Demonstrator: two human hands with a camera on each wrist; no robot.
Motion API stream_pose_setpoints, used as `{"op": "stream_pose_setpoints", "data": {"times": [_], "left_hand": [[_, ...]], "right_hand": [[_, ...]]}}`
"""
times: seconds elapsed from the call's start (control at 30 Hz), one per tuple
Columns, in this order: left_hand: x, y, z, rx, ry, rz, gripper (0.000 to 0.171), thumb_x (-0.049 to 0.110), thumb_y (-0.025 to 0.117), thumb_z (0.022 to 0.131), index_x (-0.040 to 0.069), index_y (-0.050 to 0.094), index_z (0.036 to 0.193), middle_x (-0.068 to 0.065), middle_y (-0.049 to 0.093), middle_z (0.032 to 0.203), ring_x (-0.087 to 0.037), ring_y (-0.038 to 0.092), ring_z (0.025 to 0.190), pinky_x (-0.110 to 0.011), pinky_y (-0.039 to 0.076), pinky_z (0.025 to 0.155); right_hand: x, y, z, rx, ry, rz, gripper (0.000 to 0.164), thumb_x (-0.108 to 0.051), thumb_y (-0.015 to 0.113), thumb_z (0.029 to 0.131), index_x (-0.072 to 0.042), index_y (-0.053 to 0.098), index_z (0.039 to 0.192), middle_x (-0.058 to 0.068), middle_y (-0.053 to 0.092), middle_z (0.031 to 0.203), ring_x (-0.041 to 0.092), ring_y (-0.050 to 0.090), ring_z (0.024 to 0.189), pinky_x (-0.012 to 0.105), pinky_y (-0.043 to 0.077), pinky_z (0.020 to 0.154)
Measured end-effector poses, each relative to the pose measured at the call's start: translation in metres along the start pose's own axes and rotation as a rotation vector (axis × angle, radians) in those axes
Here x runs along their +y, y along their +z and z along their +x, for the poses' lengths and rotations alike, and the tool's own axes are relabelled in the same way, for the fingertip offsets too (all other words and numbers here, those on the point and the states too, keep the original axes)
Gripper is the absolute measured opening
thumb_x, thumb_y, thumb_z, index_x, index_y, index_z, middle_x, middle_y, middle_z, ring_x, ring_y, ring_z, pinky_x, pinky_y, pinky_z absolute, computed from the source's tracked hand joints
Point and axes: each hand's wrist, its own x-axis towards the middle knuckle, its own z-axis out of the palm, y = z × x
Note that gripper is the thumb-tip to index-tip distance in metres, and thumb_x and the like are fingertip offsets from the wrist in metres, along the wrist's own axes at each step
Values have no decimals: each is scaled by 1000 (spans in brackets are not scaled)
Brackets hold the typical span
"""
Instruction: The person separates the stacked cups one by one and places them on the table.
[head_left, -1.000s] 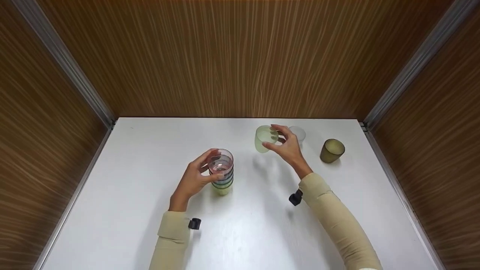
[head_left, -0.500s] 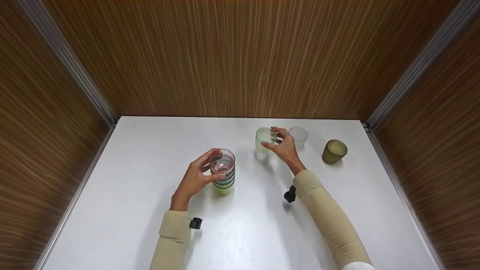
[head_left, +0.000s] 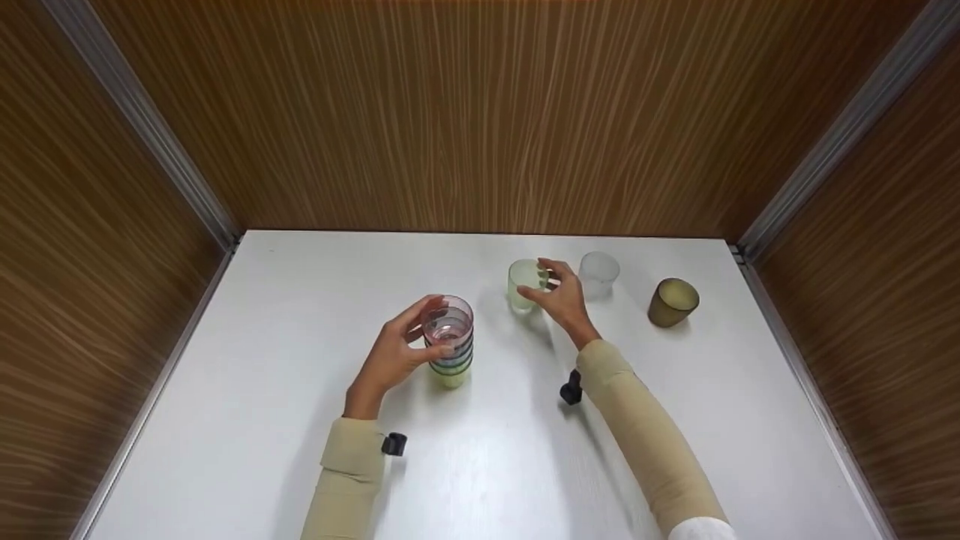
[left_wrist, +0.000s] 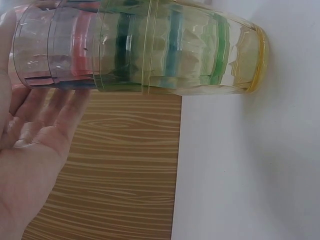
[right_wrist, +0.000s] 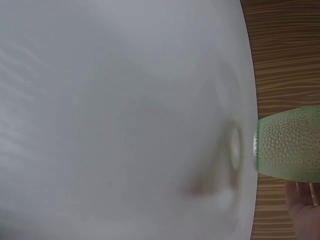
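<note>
Near the middle of the table stands an upright stack of clear tinted cups, pink at the top and yellow-green at the bottom. My left hand grips its upper part, thumb in front and fingers behind. Banded colours show through the stack in the left wrist view. Farther back, my right hand holds a pale green cup upright between thumb and fingers. The right wrist view shows this green cup's pebbled wall, its base just above the table. Part of the cup lies outside that view.
Right of my right hand stands a clear frosted cup. An olive-brown cup is farther right. A wood-grain back wall rises behind the white table, with side walls at left and right.
The green cup has come down toward the table with my right hand, which has also shifted slightly left. More of the frosted cup shows now. My left hand keeps its hold on the stack.
</note>
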Motion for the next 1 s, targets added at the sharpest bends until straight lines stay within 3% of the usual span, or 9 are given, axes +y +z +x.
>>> {"op": "stream_pose_setpoints", "data": {"times": [0.37, 0.8, 1.0], "left_hand": [[-2, 0, 0, 0, 5, -10, 82, 22, 90, 80, 17, 50, 153, -1, 60, 150, -23, 54, 141, -40, 47, 119], [-2, 0, -2, -7, 27, -6, 81, 22, 89, 81, 15, 51, 152, -3, 60, 150, -25, 56, 140, -43, 48, 118], [-3, -1, -2, -1, 26, 0, 81, 22, 89, 81, 15, 50, 153, -4, 60, 150, -26, 55, 141, -47, 47, 118]], "right_hand": [[11, -1, -1, 10, 63, -18, 72, -19, 89, 81, -2, 56, 143, 17, 55, 143, 34, 54, 134, 43, 50, 116], [20, 1, -5, 18, 20, -10, 71, -15, 89, 80, 1, 56, 141, 18, 54, 140, 36, 54, 132, 44, 51, 115], [19, 5, -6, 6, 38, -26, 74, -18, 89, 82, 0, 54, 145, 18, 54, 140, 35, 54, 133, 44, 49, 116]]}}
